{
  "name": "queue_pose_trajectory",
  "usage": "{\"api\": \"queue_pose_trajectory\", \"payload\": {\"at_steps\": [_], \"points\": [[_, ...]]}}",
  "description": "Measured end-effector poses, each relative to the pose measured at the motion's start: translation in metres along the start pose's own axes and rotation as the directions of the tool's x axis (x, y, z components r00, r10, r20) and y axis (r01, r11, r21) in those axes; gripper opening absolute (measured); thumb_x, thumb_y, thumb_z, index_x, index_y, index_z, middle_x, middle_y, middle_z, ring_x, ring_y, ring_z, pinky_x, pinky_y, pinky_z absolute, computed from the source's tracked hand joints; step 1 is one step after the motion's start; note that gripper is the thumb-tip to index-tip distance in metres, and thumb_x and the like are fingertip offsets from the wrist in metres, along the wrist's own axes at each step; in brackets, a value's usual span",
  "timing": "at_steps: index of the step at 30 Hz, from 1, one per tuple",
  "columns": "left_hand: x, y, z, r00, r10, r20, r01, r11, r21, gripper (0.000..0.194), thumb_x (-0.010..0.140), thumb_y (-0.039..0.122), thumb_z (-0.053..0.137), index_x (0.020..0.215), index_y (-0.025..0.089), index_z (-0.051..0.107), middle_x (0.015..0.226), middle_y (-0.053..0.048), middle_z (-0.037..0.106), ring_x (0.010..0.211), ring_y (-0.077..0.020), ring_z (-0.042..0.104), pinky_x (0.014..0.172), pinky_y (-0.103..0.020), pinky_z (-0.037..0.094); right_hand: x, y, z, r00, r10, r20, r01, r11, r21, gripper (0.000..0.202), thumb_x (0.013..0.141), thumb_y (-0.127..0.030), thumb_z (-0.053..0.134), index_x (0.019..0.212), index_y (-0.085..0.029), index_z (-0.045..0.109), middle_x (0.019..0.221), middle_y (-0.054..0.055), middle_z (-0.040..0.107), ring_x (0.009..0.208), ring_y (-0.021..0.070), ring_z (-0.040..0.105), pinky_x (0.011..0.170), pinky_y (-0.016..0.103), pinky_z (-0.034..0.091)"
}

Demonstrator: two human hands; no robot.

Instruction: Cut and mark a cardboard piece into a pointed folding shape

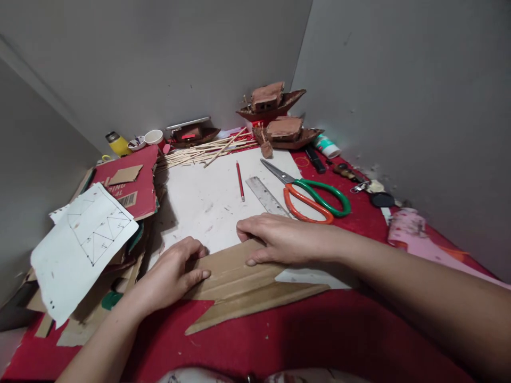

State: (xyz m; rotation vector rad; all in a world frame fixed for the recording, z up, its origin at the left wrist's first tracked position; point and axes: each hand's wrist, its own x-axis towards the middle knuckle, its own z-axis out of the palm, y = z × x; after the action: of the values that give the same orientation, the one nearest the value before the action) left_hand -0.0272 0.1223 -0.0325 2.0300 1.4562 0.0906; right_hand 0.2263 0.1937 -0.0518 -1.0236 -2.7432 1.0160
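Note:
A folded, creased piece of brown cardboard lies at the near edge of a white sheet on the red table. My left hand grips its left end, thumb on top and fingers curled at the far edge. At the upper right part of the cardboard, my right hand pinches the far edge between thumb and curled fingers. Beyond my right hand lie a steel ruler, partly hidden by it, and scissors with green and orange handles. A red pencil rests on the sheet.
Model boats and thin wooden sticks are at the back. Stacked cardboard and a paper with a drawing lie at the left. Grey walls enclose the table. Pink material lies at the right.

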Motion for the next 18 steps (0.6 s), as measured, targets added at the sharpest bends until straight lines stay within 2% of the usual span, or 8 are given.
{"api": "queue_pose_trajectory", "payload": {"at_steps": [2,7,10,12,18], "points": [[0.002,0.0,-0.001,1.0,-0.008,0.013,0.008,1.0,0.001,0.009,0.088,0.028,0.058,0.091,0.021,0.053,0.087,0.0,0.057,0.078,-0.0176,0.051,0.07,-0.029,0.038,0.001,0.0,0.0,1.0,0.022,0.018,-0.022,1.0,0.022,0.026,0.081,-0.034,0.072,0.101,-0.02,0.062,0.094,0.006,0.068,0.088,0.0247,0.061,0.068,0.028,0.04],[0.009,-0.001,-0.005,0.993,-0.083,0.078,0.081,0.996,0.026,0.014,0.086,0.034,0.06,0.09,0.022,0.055,0.082,0.001,0.06,0.074,-0.0174,0.052,0.065,-0.028,0.035,0.005,0.005,-0.001,0.999,-0.03,0.037,0.026,0.994,0.104,0.019,0.083,-0.028,0.069,0.101,-0.02,0.07,0.095,0.005,0.072,0.087,0.022,0.063,0.07,0.026,0.041],[0.015,-0.002,-0.006,0.991,-0.078,0.11,0.078,0.997,0.012,0.017,0.086,0.037,0.061,0.092,0.022,0.059,0.082,0.001,0.061,0.074,-0.0174,0.053,0.064,-0.027,0.035,0.007,0.009,-0.001,0.999,-0.028,0.02,0.026,0.993,0.113,0.022,0.081,-0.027,0.071,0.101,-0.019,0.071,0.098,0.007,0.072,0.091,0.023,0.062,0.072,0.027,0.041],[0.02,-0.002,-0.006,0.987,-0.073,0.141,0.077,0.997,-0.02,0.019,0.086,0.04,0.061,0.085,0.021,0.06,0.076,0.002,0.058,0.071,-0.0168,0.051,0.062,-0.026,0.033,0.007,0.011,-0.002,1.0,-0.019,0.015,0.017,0.992,0.123,0.022,0.079,-0.026,0.072,0.1,-0.018,0.071,0.098,0.006,0.071,0.09,0.0226,0.062,0.072,0.027,0.04],[0.03,0.002,-0.006,0.986,-0.073,0.151,0.089,0.991,-0.103,0.023,0.085,0.041,0.061,0.078,0.019,0.06,0.07,0.003,0.051,0.069,-0.015,0.047,0.059,-0.024,0.032,0.009,0.011,-0.002,0.998,0.057,-0.002,-0.056,0.985,0.165,0.016,0.078,-0.032,0.073,0.081,-0.019,0.065,0.071,-0.003,0.061,0.067,0.0142,0.052,0.057,0.023,0.032]]}}
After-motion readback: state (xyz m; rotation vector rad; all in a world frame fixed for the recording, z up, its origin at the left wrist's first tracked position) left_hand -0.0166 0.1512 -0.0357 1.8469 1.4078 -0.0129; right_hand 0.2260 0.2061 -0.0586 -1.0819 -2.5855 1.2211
